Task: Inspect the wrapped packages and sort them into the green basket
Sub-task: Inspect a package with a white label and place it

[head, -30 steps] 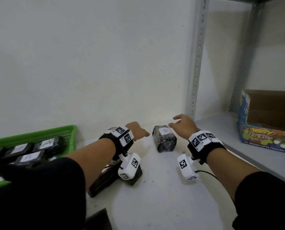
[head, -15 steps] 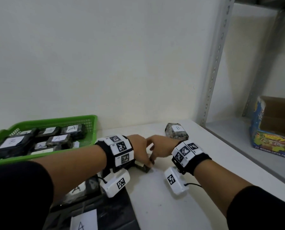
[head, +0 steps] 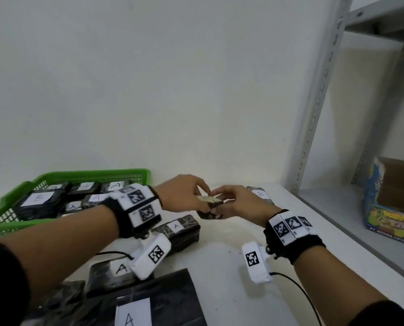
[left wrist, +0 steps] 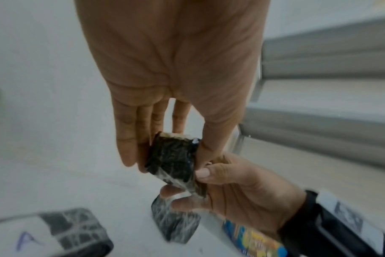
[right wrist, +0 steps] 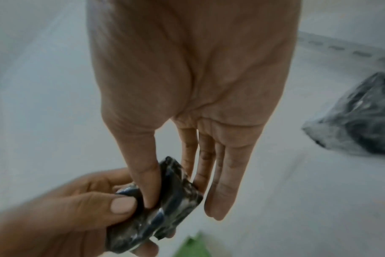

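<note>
left hand: thumb and fingers pinching | right hand: pinching too | fingertips meeting

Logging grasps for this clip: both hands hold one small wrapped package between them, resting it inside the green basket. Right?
Not quite. Left hand and right hand do hold one small wrapped package, but the head view shows it above the white table, right of the green basket.

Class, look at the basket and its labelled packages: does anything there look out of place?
Yes. In the green basket, the readable labels say A, except one package at its near left marked B. Whether that is a sorting error cannot be told. Nothing looks spilled or torn.
</note>
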